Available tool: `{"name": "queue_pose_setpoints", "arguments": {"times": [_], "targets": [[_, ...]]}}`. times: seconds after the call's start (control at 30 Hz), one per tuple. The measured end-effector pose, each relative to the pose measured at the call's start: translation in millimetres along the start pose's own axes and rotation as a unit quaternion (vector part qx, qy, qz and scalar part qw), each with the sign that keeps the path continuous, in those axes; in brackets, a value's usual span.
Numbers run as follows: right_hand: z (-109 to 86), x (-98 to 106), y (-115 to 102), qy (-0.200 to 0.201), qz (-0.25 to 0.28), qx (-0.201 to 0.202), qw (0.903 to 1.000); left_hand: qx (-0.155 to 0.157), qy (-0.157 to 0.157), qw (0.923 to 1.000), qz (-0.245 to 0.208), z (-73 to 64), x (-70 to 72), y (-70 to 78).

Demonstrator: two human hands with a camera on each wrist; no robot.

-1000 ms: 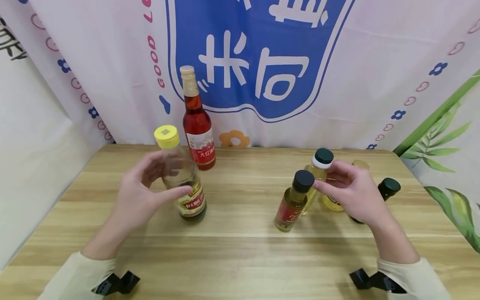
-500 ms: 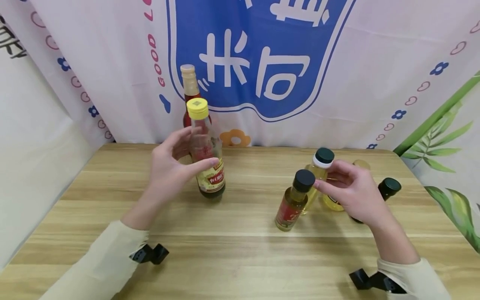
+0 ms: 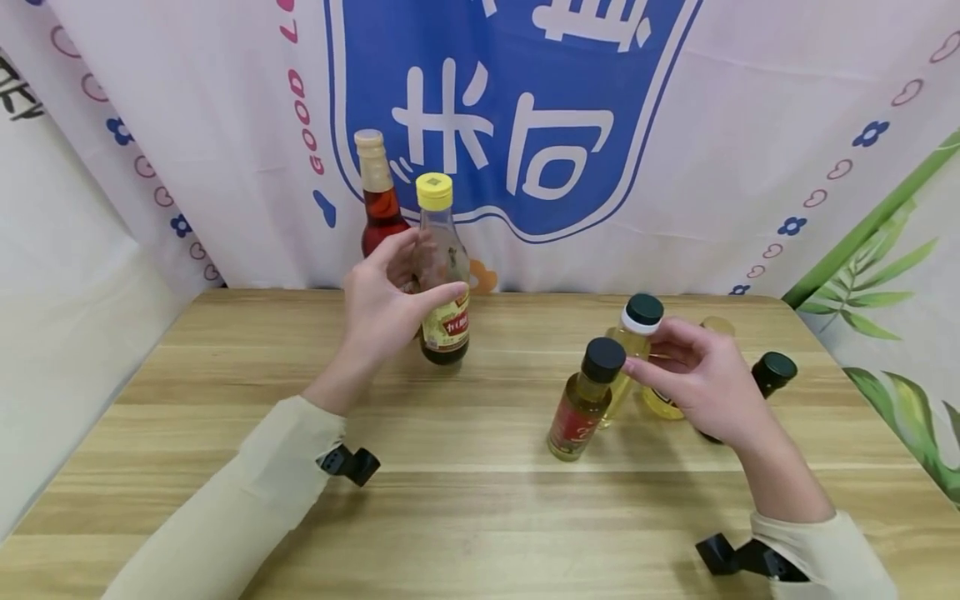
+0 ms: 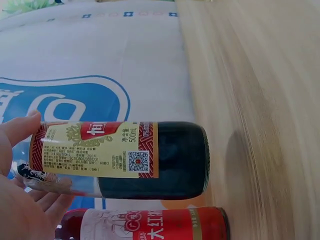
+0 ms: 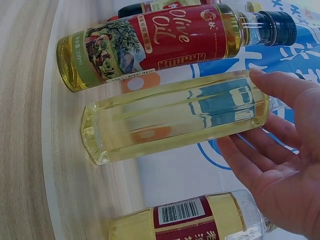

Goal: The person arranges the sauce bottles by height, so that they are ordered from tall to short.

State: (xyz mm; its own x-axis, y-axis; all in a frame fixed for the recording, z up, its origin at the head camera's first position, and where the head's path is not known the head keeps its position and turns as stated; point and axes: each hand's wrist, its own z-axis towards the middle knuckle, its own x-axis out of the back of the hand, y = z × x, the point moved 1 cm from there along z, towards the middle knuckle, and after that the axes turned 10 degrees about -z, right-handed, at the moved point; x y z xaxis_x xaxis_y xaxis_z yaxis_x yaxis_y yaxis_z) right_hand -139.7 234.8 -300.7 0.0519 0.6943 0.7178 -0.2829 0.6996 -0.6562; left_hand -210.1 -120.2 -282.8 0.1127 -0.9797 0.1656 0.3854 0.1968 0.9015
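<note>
My left hand holds a yellow-capped glass vinegar bottle with dark liquid low inside, thumb on one side and fingers round the other. In the left wrist view the vinegar bottle's label shows; whether its base touches the table I cannot tell. Beside it stands a bottle of red liquid, partly covered by that hand. With thumb and fingers my right hand grips a clear bottle of pale yellow oil with a dark green cap. A small olive oil bottle stands close in front of it.
Behind the right hand are another bottle of yellow liquid and a dark bottle with a green cap, both partly hidden. A printed cloth hangs along the back edge of the wooden table.
My left hand has carried the yellow-capped vinegar bottle rightward and toward the back, past the front of the red bottle. The right hand and its oil bottle have stayed in place.
</note>
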Motion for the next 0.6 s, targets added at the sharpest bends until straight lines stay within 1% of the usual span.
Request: {"name": "queue_pose_setpoints", "arguments": {"times": [0.13, 0.27, 0.43, 0.6], "targets": [[0.1, -0.6, -0.2, 0.000, 0.001, -0.003, 1.0000, 0.019, 0.009, 0.9998, 0.002, 7.3, -6.8, -5.0], [0.2, -0.8, -0.3, -0.001, 0.005, -0.007, 1.0000, 0.031, 0.024, 0.9992, 0.004, 12.6, -14.7, -9.8], [0.0, -0.8, -0.1, -0.003, 0.002, -0.010, 0.9999, 0.033, 0.043, 0.9985, 0.005, 16.9, -23.8, -14.5], [0.0, -0.8, -0.3, -0.003, 0.003, -0.011, 0.9999, 0.039, 0.053, 0.9978, 0.004, 20.4, -31.0, -17.7]]}}
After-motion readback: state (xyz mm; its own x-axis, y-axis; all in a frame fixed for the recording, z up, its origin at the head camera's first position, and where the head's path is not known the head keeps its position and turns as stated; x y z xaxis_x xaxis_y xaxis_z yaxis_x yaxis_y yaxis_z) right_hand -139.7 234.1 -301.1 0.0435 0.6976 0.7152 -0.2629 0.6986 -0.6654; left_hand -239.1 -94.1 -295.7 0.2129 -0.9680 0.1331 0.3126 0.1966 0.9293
